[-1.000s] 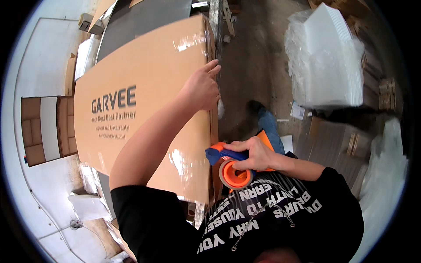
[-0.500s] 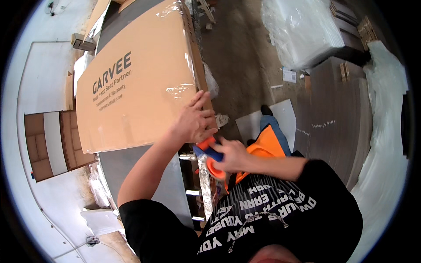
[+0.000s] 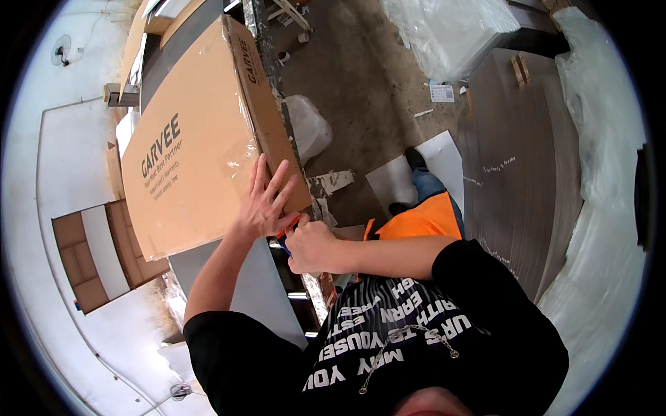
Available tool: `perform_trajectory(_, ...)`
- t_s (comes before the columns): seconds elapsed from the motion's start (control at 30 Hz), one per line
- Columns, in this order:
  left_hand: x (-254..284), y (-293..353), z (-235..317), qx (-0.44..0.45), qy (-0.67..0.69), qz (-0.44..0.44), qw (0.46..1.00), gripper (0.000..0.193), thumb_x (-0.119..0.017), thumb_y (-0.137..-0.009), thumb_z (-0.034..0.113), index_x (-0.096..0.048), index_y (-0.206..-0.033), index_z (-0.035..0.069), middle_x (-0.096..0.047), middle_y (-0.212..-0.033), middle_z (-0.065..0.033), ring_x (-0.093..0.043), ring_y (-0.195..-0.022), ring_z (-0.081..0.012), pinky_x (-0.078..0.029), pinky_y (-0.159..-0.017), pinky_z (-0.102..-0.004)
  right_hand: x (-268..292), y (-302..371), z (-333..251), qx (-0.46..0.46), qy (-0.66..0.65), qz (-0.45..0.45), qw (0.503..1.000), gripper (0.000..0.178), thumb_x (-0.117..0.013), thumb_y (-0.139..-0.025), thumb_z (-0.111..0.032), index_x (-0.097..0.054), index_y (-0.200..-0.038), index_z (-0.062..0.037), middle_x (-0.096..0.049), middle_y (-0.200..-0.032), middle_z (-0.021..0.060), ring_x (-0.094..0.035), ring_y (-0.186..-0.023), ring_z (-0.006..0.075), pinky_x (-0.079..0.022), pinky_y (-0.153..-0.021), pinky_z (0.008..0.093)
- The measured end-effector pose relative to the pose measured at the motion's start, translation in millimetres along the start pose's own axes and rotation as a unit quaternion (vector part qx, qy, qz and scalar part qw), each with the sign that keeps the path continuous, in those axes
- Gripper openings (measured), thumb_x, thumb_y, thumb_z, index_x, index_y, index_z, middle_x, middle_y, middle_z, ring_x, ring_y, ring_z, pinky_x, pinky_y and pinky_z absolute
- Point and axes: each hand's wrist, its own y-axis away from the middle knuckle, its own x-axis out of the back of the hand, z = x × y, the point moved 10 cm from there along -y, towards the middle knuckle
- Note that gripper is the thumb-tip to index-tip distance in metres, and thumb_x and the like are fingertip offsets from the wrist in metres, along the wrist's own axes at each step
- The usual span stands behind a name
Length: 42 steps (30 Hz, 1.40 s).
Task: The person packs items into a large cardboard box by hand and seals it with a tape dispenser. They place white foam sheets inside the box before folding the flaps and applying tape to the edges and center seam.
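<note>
A large brown cardboard carton (image 3: pixel 201 166) with dark print lies on its broad side in front of me, shiny clear tape along its right edge. My left hand (image 3: pixel 260 208) rests on the carton near its close right corner, fingers spread across the edge. Just below it, my right hand (image 3: pixel 311 247) is closed around a blue and red-orange tape dispenser (image 3: pixel 282 240). The dispenser is at the carton's near corner, close to my left thumb. Fingers and palm hide most of it, so whether tape is touching the carton cannot be made out.
Under the carton runs a grey flat board (image 3: pixel 232 288) beside metal rollers. A stack of dark grey panels (image 3: pixel 517 180) stands at right, with a plastic-wrapped stack (image 3: pixel 451 38) beyond. A white sheet (image 3: pixel 444 149) lies on the floor by my feet.
My left hand has spread its fingers on the carton's edge. The right hand has moved left and up with the dispenser to the corner. The carton's right side shows more now.
</note>
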Motion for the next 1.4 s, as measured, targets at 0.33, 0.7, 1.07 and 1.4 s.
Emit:
perform_trajectory(0.33, 1.3, 12.0, 3.8, 0.025, 0.02, 0.009, 0.999, 0.075, -0.076, -0.067, 0.049, -0.056, -0.128, 0.011, -0.025, -0.154, -0.0162, -0.018, -0.139, -0.0519, -0.02, -0.113, -0.0611, 19.1, 97.7, 51.4, 0.002, -0.207, 0.19, 0.96, 0.058, -0.068, -0.073, -0.036, -0.06, -0.125, -0.0125, -0.054, -0.107, 0.0226, -0.067, -0.079, 0.0387, -0.054, -0.072, 0.0467)
perform_trajectory(0.7, -4.6, 18.0, 7.6, 0.063, 0.031, -0.037, 0.997, 0.074, -0.075, -0.068, 0.051, -0.056, -0.129, 0.011, -0.022, -0.155, -0.0154, -0.011, -0.143, -0.0471, -0.013, -0.117, -0.0565, -22.5, 70.0, 16.1, -0.026, -0.214, 0.021, 0.976, 0.052, -0.065, -0.073, -0.038, -0.063, -0.116, -0.0094, -0.058, -0.107, 0.0199, -0.065, -0.084, 0.0361, -0.053, -0.074, 0.0445)
perform_trajectory(1.07, -8.2, 24.7, 9.7, 0.067, 0.06, -0.008, 0.996, 0.103, -0.086, -0.049, 0.036, -0.042, -0.138, 0.008, -0.023, -0.154, -0.0207, -0.015, -0.142, -0.0488, -0.016, -0.116, -0.0589, -63.4, 63.2, 126.2, -0.01, -0.453, 0.002, 0.892, 0.057, -0.071, -0.068, -0.021, -0.064, -0.123, -0.005, -0.067, -0.113, 0.0114, -0.066, -0.097, 0.0197, -0.051, -0.09, 0.0312)
perform_trajectory(1.4, 4.3, 33.8, 21.1, 0.023, 0.093, 0.089, 0.991, 0.103, -0.053, -0.077, 0.074, -0.023, -0.149, 0.006, -0.023, -0.153, -0.0243, -0.019, -0.138, -0.0551, -0.019, -0.112, -0.0621, -52.1, 72.9, 79.1, 0.07, -0.399, 0.139, 0.904, 0.063, -0.071, -0.061, -0.028, -0.066, -0.12, -0.009, -0.068, -0.099, 0.0165, -0.069, -0.092, 0.0281, -0.052, -0.084, 0.0338)
